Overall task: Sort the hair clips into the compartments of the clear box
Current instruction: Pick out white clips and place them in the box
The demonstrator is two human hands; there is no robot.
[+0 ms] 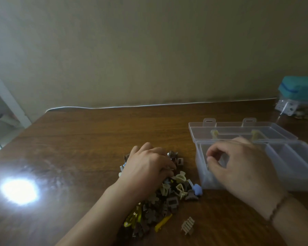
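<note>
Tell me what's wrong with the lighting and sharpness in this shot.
Head view: dim overall; a blown-out glare spot on the table at left; right hand motion-blurred over the clear box; the clip pile dark and soft; wide-angle bending at the edges.

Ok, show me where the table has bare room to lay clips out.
Bare wood runs behind the clip pile, from the left hand back to the wall, and left of the pile around the glare. Crowded: the gap between the pile and the clear box, where the right hand hovers, and the far right corner by the teal case.
</note>
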